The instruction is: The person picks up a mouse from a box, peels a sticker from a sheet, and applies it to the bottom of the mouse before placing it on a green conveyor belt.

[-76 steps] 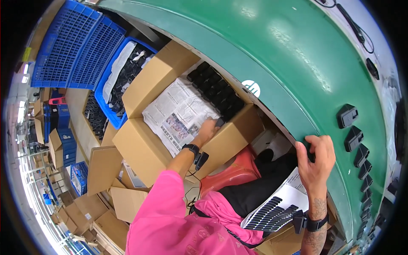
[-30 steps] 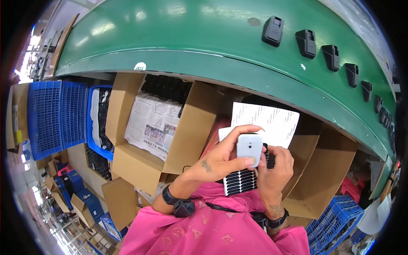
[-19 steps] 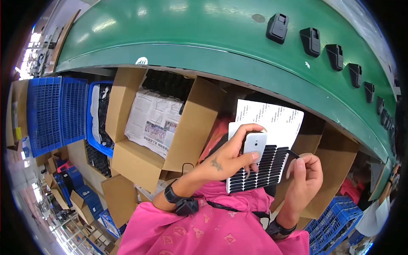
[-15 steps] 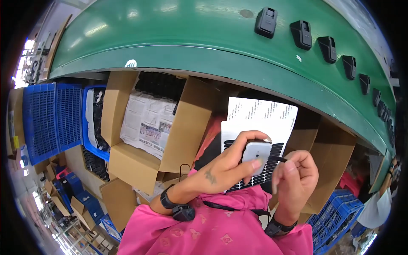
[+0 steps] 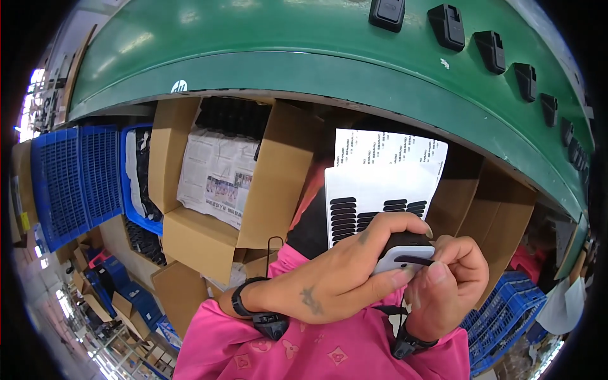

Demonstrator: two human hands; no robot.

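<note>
My left hand (image 5: pixel 342 269) is closed around a small rounded device (image 5: pixel 387 261) with a pale face and a black side. Between the thumb and fingertips of my right hand (image 5: pixel 456 275) is a narrow black sticker strip (image 5: pixel 415 260). The strip lies across the pale face of the device; whether its whole length is stuck down I cannot tell. Beneath and beyond my hands rests a white sticker sheet (image 5: pixel 386 180), with rows of black oval strips on its nearer part. A printed backing shows at the sheet's far end. My left hand hides part of the rows.
Across the far side runs a green workbench (image 5: pixel 285 76) with a line of black angular housings (image 5: pixel 446 28). An open cardboard box (image 5: pixel 282 183) holding newspaper (image 5: pixel 215 171) stands left, beside blue crates (image 5: pixel 76 180). More cardboard (image 5: pixel 497 215) and a blue crate (image 5: pixel 503 313) are at the right.
The device has tilted and moved nearer and rightward. My right hand has brought the black strip from beside the device onto its pale face.
</note>
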